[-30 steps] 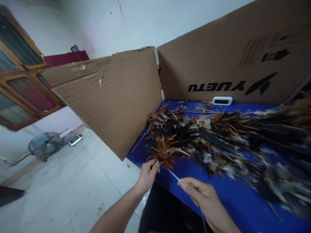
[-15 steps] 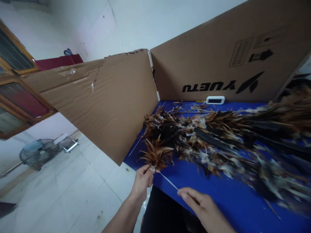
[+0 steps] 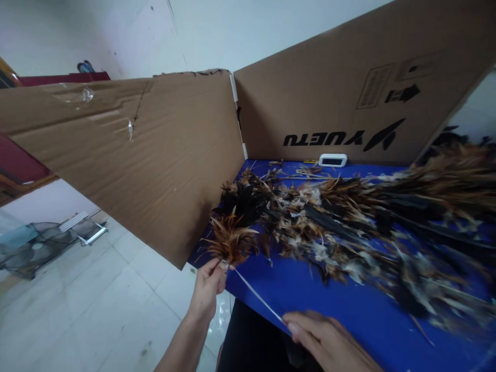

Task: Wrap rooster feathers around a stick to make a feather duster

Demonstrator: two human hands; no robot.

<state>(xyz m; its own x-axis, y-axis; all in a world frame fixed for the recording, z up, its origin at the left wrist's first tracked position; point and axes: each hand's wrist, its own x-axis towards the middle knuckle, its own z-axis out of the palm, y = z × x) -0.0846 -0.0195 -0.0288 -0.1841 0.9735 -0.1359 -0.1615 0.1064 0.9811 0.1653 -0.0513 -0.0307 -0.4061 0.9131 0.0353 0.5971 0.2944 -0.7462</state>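
A bundle of brown and orange feathers (image 3: 231,242) fans upward from my left hand (image 3: 211,284), whose fingers pinch it at its base near the table's front edge. From that base a thin pale string (image 3: 258,295) stretches down to the right. Its other end is pinched between the thumb and fingers of my right hand (image 3: 315,333), which is low over the front edge. The string looks straight and taut. Whatever core or stick lies inside the bundle is hidden by my left fingers.
Long heaps of brown, black and white feathers (image 3: 329,217) cover much of the blue table (image 3: 267,281). Cardboard panels (image 3: 174,170) wall off its left and back. A white-framed device (image 3: 332,160) sits at the back panel. A fan (image 3: 36,248) lies on the tiled floor.
The string between my hands has lengthened as they moved farther apart. The whole view has shifted, so the panels and table appear more to the left.
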